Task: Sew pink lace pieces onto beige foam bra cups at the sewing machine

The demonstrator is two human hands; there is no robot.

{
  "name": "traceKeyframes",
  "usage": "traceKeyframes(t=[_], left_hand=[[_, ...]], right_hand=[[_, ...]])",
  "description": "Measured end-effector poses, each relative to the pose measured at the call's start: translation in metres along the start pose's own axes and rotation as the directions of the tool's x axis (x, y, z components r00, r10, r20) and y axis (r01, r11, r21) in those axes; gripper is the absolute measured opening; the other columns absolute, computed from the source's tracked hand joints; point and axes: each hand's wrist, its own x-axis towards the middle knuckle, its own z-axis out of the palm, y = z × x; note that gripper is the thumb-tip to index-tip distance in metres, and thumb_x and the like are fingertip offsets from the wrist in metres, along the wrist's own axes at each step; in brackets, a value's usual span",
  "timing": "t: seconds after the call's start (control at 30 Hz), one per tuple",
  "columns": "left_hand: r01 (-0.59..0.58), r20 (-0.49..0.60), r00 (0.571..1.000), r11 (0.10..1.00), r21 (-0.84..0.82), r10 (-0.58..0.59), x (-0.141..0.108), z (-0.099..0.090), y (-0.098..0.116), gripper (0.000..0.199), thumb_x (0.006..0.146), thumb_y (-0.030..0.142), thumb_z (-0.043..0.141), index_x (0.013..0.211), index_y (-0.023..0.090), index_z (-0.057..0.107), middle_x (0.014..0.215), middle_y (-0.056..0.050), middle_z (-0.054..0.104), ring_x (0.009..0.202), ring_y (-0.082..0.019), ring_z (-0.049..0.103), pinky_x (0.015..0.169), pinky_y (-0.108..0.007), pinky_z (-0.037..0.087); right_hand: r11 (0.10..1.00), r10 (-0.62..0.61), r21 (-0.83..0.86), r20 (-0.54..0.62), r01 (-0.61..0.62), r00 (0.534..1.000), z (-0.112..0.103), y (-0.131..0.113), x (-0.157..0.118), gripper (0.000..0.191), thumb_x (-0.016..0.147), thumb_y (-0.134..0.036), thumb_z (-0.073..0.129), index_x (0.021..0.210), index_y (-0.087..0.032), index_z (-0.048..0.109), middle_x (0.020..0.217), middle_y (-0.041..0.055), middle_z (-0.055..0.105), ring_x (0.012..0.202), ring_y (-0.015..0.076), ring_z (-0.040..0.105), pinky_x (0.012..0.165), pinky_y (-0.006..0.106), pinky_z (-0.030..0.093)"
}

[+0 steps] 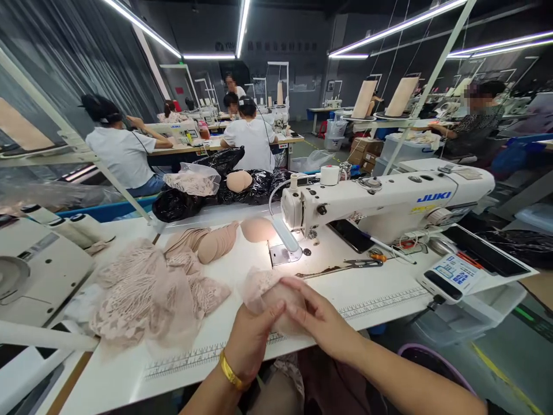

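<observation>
Across the long white tabletop [116,380], as I am standing here watching, the work is looking only partway through: one piece is being handled while plenty of material is lying loose. A white JUKI sewing machine [389,202] is taking up the right side, its bright light falling on the needle plate [280,255], where no fabric that I can make out is lying. To the left, a spreading heap of lace [133,294] in pale blush is crowding the surface beside the hands and is seemingly waiting to be used. Just behind it, a fanned stack of beige pads [218,242] is lying loose, apparently also left to be dealt with, while a single pad [254,229] is resting between the stack and the machine. Near the front edge, the person's left hand [254,334] and right hand [319,317] are sharing a firm grip on a mesh-covered cup [273,295], the thumbs coming close together over it. The cover is appearing largely in place, but whether any seam is done I cannot tell. Beneath the machine's arm, a dark phone [349,235] is taking up working room. Nearer the front, black snips [363,263] are lying right of the needle, with an orange-handled screwdriver [377,255] sitting just beside them.
</observation>
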Motion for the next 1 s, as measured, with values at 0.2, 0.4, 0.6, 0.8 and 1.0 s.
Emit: traceKeyframes(t=[0.2,0.4,0.6,0.8,1.0], left_hand=[[0.042,0.002,0.999,0.992,-0.117,-0.042,-0.001,0.000,-0.003,0.048,0.076,0.027,0.088,0.120,0.015,0.074,0.118,-0.014,0.076,0.112,-0.031,0.070,0.097,-0.039,0.057],[0.048,-0.237,0.965,0.965,-0.259,-0.112,0.013,0.005,0.003,0.037,0.090,0.043,0.074,0.114,0.014,0.075,0.122,-0.013,0.074,0.111,-0.030,0.069,0.092,-0.038,0.060],[-0.032,-0.142,0.990,0.990,-0.140,0.012,0.013,0.009,0.002,0.048,0.076,0.038,0.089,0.115,0.013,0.077,0.119,-0.013,0.076,0.111,-0.032,0.069,0.095,-0.037,0.058],[-0.031,-0.163,0.987,0.989,-0.142,0.008,0.021,0.009,0.008,0.046,0.075,0.036,0.089,0.115,0.015,0.078,0.118,-0.013,0.076,0.115,-0.030,0.067,0.092,-0.034,0.057],[-0.139,0.264,0.960,0.976,0.165,0.092,0.014,0.003,0.039,0.047,0.079,0.051,0.082,0.116,0.022,0.077,0.111,-0.010,0.076,0.105,-0.030,0.070,0.091,-0.037,0.054]], right_hand=[[0.890,0.137,0.437,0.009,-0.128,0.990,-0.001,-0.001,0.008,0.070,0.092,-0.052,0.072,0.152,-0.037,0.039,0.130,0.0066,0.069,0.111,0.0238,0.068,0.100,0.041,0.049],[0.914,0.111,0.400,-0.089,-0.066,0.990,0.006,0.007,0.003,0.085,0.084,-0.043,0.083,0.153,-0.034,0.035,0.109,0.0040,0.075,0.097,0.0200,0.068,0.089,0.034,0.050],[0.926,0.109,0.373,-0.123,-0.056,0.986,0.002,0.012,0.008,0.086,0.085,-0.045,0.082,0.154,-0.033,0.032,0.108,0.0035,0.074,0.097,0.0210,0.068,0.091,0.036,0.050],[0.973,0.086,0.218,-0.024,-0.079,0.996,-0.005,0.011,0.002,0.087,0.089,-0.046,0.077,0.158,-0.034,0.024,0.110,0.0026,0.068,0.104,0.0214,0.065,0.099,0.040,0.046],[0.992,-0.041,-0.121,0.045,0.047,0.998,-0.039,0.016,0.004,0.081,0.097,-0.042,0.065,0.161,-0.036,0.016,0.093,0.0003,0.063,0.086,0.0195,0.063,0.084,0.037,0.052]])
